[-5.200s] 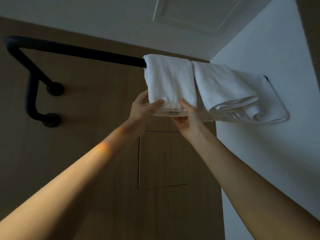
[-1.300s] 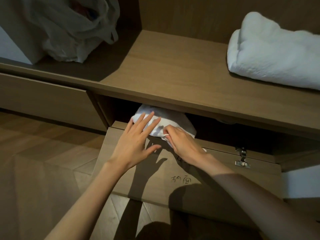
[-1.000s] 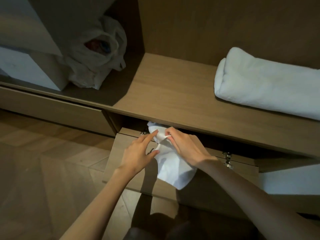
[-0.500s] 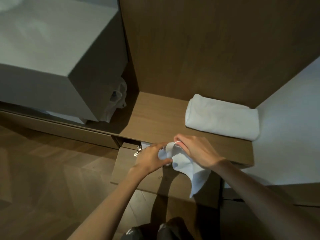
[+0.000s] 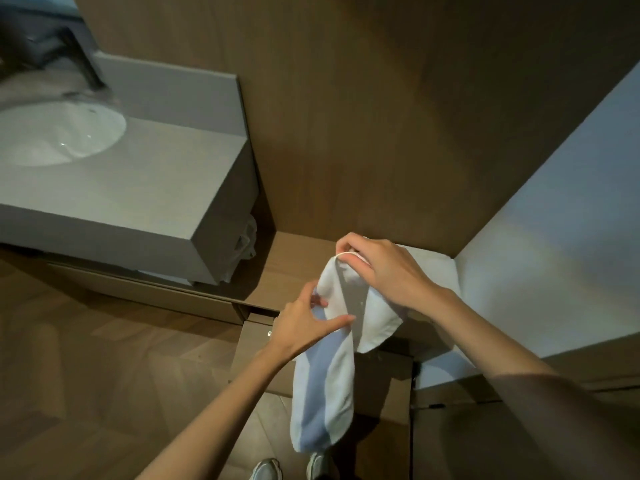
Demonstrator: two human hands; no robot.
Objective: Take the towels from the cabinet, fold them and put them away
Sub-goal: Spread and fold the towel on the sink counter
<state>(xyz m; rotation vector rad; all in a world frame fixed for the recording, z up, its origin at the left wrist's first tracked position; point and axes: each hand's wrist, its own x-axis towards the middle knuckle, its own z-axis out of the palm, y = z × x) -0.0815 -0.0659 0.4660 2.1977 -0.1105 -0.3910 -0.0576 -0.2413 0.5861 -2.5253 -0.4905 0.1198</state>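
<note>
A small white towel (image 5: 329, 382) hangs in the air in front of me, above the open cabinet flap (image 5: 256, 348). My right hand (image 5: 377, 271) pinches its top edge. My left hand (image 5: 308, 323) grips the towel a little lower on its left side. The cloth droops down past the flap toward the floor. A folded white towel (image 5: 436, 271) lies on the wooden shelf (image 5: 294, 265) behind my right hand, mostly hidden by it.
A grey vanity counter (image 5: 138, 192) with a white basin (image 5: 59, 133) stands at the left. A white bag (image 5: 246, 247) sits under it. A white wall (image 5: 554, 220) closes the right side. My shoes (image 5: 266, 471) show on the wooden floor below.
The towel has come up out of the cabinet and now hangs free at full length. Both hands have risen with it, and my view has lifted away from the shelf.
</note>
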